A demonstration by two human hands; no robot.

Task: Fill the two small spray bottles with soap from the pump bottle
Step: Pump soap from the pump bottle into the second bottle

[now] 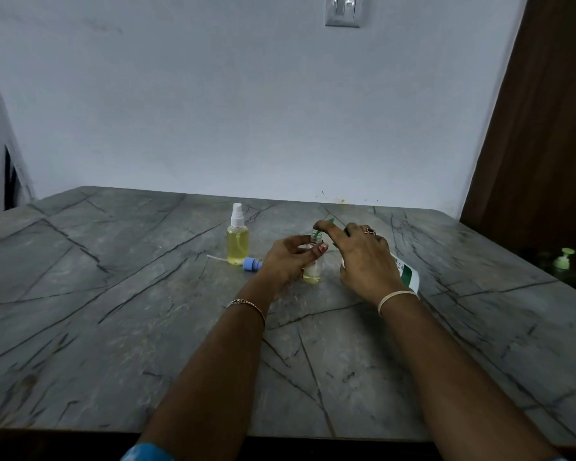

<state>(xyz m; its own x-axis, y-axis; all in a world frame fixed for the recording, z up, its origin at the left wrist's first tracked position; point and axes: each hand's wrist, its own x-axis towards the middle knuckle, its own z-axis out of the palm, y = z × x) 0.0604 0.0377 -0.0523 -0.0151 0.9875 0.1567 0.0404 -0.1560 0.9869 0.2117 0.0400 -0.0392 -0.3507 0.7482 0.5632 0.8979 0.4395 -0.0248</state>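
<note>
Forearms: both reach up from the bottom edge of the frame and meet just right of centre over the grey veined tabletop (pixel 113 327), so that the work sits straight ahead of the person.
Left hand (pixel 288 261): its grip is wrapped around the open spray bottle (pixel 313 272), thumb across the front; judged, this steadies the narrow neck under the spout.
Open spray bottle: stands upright at centre frame, cap off, with only a shallow yellow layer at its base, so filling looks barely begun.
Right hand (pixel 366 261): its grip is clamped on the pump bottle (pixel 406 272), forefinger stretched onto the green pump head (pixel 323 226), probably to press soap out.
Pump bottle: tilted toward the left, spout at the small bottle's mouth; most of it is hidden behind the hand.
Filled spray bottle (pixel 237 241): upright left of centre, white sprayer fitted, nearly full of yellow liquid, set clear of the hands.
Blue sprayer cap (pixel 250 263): lies on its side beside the filled bottle's base, dip tube pointing left, parked within reach for refitting.
</note>
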